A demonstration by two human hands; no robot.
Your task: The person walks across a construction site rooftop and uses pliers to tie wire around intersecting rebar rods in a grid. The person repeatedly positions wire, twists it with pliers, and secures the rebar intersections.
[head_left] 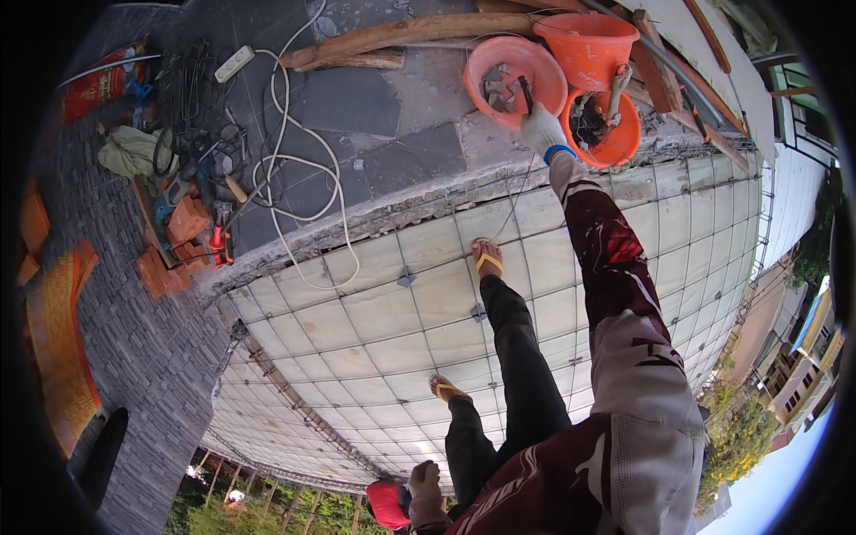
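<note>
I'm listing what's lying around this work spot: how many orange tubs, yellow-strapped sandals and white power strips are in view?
Orange tubs: 3
Yellow-strapped sandals: 2
White power strip: 1
Total: 6

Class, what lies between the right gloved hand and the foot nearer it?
In the head view, between the right hand and nearer foot lie the broken concrete edge and pale, metal-gridded panels; a thin dark wire also runs there.
</note>
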